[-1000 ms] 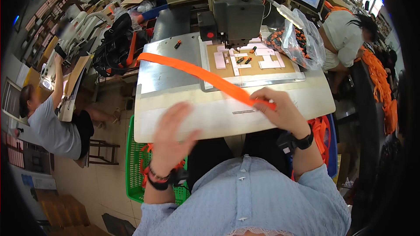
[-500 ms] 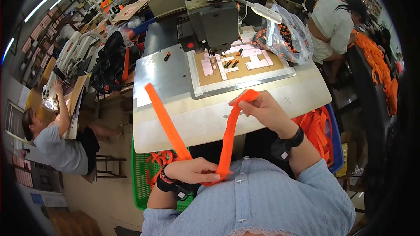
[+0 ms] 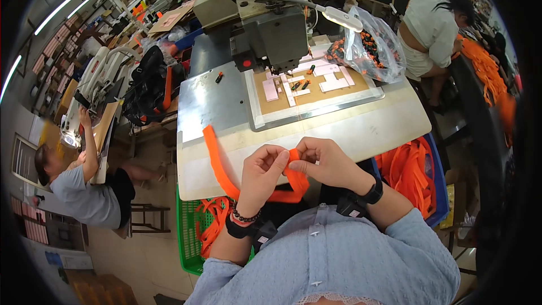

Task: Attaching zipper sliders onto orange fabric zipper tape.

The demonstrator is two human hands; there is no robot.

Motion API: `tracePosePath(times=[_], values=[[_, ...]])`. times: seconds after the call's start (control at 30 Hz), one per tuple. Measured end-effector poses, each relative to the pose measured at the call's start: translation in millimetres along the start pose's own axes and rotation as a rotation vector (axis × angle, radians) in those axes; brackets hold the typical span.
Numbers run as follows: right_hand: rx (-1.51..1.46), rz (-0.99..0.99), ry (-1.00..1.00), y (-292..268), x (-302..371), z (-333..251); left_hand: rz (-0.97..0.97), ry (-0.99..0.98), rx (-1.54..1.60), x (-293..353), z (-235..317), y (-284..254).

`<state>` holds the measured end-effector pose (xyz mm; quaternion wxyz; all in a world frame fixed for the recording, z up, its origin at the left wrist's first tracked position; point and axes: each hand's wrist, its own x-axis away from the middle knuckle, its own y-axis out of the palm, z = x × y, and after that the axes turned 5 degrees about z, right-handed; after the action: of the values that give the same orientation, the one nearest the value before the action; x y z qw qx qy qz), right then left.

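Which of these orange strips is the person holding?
The strip pinched between fingers of the left hand and right hand, trailing over the pale tabletop; other strips lie in the green basket and blue bin.

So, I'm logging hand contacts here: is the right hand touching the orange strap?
Touching. The head view shows the right hand gripping the orange strap at its raised part, thumb lying against it.

Long white tube lights [image 3: 56,14] glow at ten o'clock; a dark brown, straight-legged stool [image 3: 151,209] stands at eight, pale tiled floor [image 3: 161,265] at seven.
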<state>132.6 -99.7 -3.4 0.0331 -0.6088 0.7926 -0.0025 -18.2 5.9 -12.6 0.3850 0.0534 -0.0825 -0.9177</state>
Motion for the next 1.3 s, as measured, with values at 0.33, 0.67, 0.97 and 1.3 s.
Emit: tracePosePath(times=[0.33, 0.67, 0.97, 1.3], values=[[0.106, 0.166, -0.253, -3, -1, 6, -0.015, -0.092, -0.027, -2, -6, 3], [0.480, 0.275, -0.799, 0, -11, 6, -0.031, -0.321, 0.483, -8, -19, 1], [0.775, 0.290, -0.168, -72, -86, 6, 0.065, -0.179, 0.182, -8, -20, 2], [0.984, 0.301, -0.340, -116, -143, 55, 0.062, -0.128, 0.135, -10, -34, -4]])
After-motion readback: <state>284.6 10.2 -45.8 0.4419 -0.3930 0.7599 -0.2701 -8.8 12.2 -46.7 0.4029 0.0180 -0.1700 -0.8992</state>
